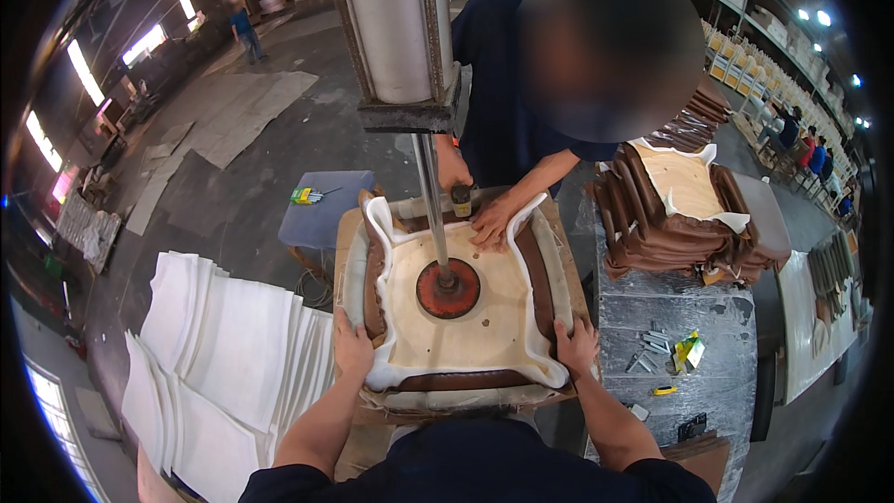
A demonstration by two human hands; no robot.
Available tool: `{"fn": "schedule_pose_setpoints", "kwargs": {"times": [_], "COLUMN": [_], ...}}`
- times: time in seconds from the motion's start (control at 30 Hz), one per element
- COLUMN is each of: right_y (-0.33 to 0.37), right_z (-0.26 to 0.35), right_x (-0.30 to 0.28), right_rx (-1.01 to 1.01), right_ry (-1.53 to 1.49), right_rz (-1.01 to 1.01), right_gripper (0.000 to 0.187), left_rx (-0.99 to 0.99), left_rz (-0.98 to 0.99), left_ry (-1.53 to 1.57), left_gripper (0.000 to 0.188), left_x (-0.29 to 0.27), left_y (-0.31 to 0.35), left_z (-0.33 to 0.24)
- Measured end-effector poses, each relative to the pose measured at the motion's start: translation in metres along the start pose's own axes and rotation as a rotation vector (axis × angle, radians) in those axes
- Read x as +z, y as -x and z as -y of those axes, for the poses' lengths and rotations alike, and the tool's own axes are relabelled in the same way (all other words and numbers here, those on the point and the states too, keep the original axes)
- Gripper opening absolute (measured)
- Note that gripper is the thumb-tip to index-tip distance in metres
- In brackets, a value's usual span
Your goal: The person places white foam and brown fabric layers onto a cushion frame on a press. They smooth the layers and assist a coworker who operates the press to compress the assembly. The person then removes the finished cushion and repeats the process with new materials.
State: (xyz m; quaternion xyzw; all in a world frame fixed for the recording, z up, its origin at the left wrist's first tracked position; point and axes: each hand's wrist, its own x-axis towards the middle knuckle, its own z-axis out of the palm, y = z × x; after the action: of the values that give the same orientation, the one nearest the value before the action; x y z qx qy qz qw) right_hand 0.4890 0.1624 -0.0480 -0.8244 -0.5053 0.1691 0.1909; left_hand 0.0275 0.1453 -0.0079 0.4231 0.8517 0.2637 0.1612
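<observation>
A plywood seat board (419,340) lies inside a brown cover (529,272) with white padding (540,354) folded up around its edges. The red round foot (448,290) of a press rod bears on the board's middle. A grey padded frame (561,275) surrounds the seat. My left hand (352,348) grips this frame at its near left side, and my right hand (578,348) grips the near right side. Across from me, a co-worker's hand (492,225) presses the board's far edge; their other hand (453,170) holds a dark tool (461,196), possibly a staple gun.
White padding sheets (214,335) are stacked at left. Behind them stands a blue-grey stool (326,210) with a small box on it. At right, a plastic-covered table (675,317) bears staple strips (652,346), a yellow cutter (664,390) and stacked brown covers (643,224). The press column (396,28) stands overhead.
</observation>
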Motion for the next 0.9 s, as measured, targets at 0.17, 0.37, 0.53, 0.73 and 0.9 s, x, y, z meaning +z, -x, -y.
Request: {"fn": "schedule_pose_setpoints", "kwargs": {"times": [0.17, 0.37, 0.53, 0.73, 0.9], "right_y": [0.001, 0.006, 0.008, 0.008, 0.018], "right_z": [-0.001, -0.003, -0.007, -0.01, -0.026], "right_x": [0.0, 0.002, 0.003, 0.004, -0.005], "right_rx": [-0.006, 0.011, -0.003, -0.044, -0.174], "right_ry": [-0.064, -0.04, -0.047, -0.142, -0.203], "right_rz": [0.019, 0.022, 0.025, -0.024, 0.028], "right_gripper": [0.077, 0.08, 0.084, 0.091, 0.079], "left_rx": [-0.016, 0.048, 0.019, 0.042, 0.122], "left_rz": [0.036, -0.001, 0.055, 0.054, 0.166], "left_ry": [0.02, -0.003, 0.005, 0.051, 0.338], "left_gripper": [0.075, 0.096, 0.112, 0.106, 0.083], "left_x": [-0.001, -0.001, -0.007, -0.005, -0.018], "left_y": [-0.003, -0.003, 0.0, -0.002, -0.01], "left_z": [0.0, -0.004, -0.006, -0.005, 0.0]}}
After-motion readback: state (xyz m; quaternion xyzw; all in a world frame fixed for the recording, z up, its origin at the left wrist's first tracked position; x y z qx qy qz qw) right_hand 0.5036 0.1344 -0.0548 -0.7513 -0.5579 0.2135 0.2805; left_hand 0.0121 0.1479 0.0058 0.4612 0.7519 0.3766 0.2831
